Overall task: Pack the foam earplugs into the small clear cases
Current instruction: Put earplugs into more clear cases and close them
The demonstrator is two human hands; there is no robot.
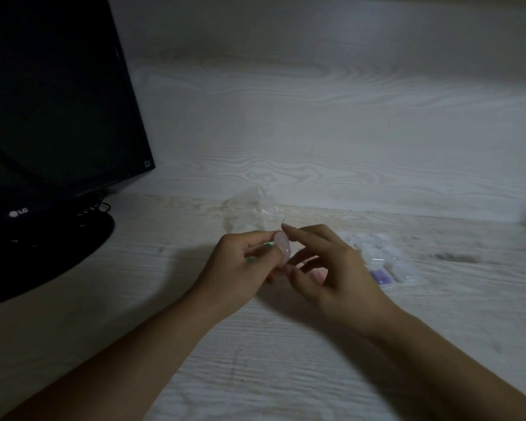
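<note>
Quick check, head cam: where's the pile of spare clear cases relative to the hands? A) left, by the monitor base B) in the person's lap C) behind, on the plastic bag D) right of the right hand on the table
D: the pile of clear cases lies on the table just right of the right hand, while the monitor stands far left.

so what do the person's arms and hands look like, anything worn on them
Both forearms are bare as far as the view reaches: no sleeves show. The left hand and right hand wear no gloves, and no watch, bracelet or ring shows on either wrist or on the fingers in view. The light is dim, so small marks or fine jewellery could not be told.
</note>
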